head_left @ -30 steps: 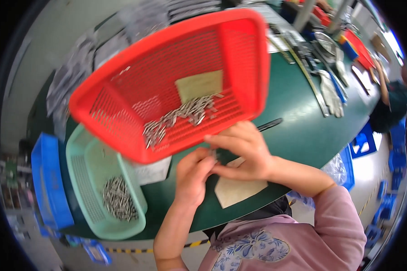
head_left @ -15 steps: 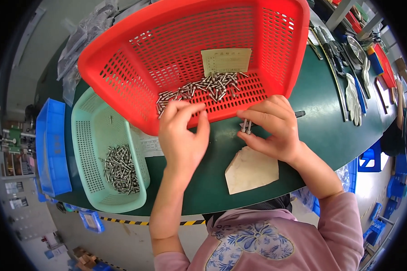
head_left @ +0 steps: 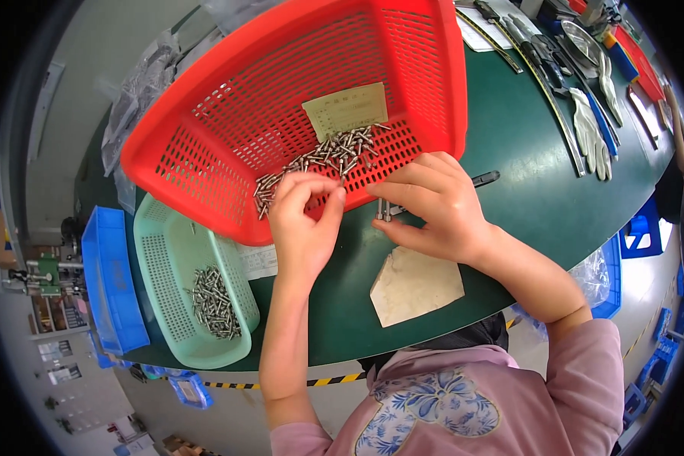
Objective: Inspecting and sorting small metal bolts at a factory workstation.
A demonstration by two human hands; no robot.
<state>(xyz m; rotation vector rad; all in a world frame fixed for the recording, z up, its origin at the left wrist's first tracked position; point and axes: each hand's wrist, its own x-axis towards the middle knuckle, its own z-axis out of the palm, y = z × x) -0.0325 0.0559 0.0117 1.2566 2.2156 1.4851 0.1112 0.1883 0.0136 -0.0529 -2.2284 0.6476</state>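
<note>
In front of the red basket (head_left: 433, 129), my left hand (head_left: 300, 224) is closed in a pinch, with the end of a small metal screw (head_left: 342, 182) showing at its fingertips. My right hand (head_left: 441, 209) grips a few metal screws (head_left: 384, 210) standing side by side between thumb and fingers. Inside the red basket lies a heap of loose screws (head_left: 342, 152), and a pale printed card (head_left: 348, 108) leans on its back wall. Another pile of screws (head_left: 215, 302) sits in the mint-green basket (head_left: 176, 327) at the left.
A pale, irregular board piece (head_left: 416, 287) lies on the green table (head_left: 524, 205) below my right hand. Behind that hand is a black pen-like tool (head_left: 486, 178). White gloves (head_left: 589, 133) and tools lie at the right. A blue bin (head_left: 114, 281) stands at the far left.
The view has shifted, so the baskets sit differently in the picture. My left fingers have closed from apart into a pinch on a screw. The right hand keeps its screws.
</note>
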